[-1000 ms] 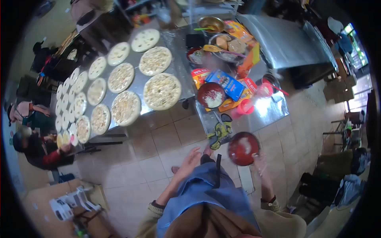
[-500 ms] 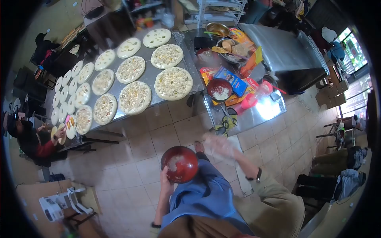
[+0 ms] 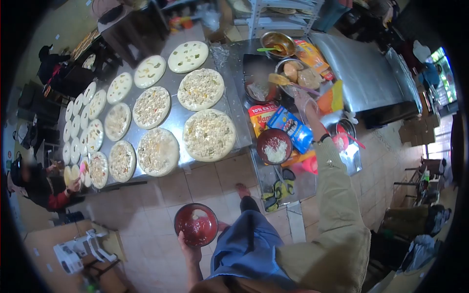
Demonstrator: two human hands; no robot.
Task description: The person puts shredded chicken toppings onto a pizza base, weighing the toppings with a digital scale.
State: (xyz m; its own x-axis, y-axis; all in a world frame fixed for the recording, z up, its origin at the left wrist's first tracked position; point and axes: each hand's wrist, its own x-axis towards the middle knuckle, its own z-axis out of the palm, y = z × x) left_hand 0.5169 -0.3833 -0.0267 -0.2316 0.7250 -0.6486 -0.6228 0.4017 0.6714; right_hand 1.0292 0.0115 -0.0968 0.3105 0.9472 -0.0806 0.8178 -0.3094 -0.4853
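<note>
My left hand (image 3: 189,250) grips the rim of a dark red bowl (image 3: 188,219), with the thumb at its edge. Bits of pale food cling to the bowl's inside. Over the side table, my right hand (image 3: 306,103) reaches out at the near side of a metal bowl (image 3: 282,67) with light brown pieces in it. A wooden spatula (image 3: 279,80) lies across that bowl near my fingers. What my right fingers do is blurred and partly hidden. An orange and yellow bag (image 3: 330,99) is just right of this hand.
Round dough bases (image 3: 209,135) with crumbly white topping cover the long metal table (image 3: 240,129). A red bowl of white shreds (image 3: 274,146), a blue packet (image 3: 289,128) and scissors (image 3: 279,189) lie on the side table. A co-worker (image 3: 36,178) works at far left.
My right hand has moved forward from above the floor to the metal bowl on the side table. The bowl in my left hand has shifted left and lower as the view moved.
</note>
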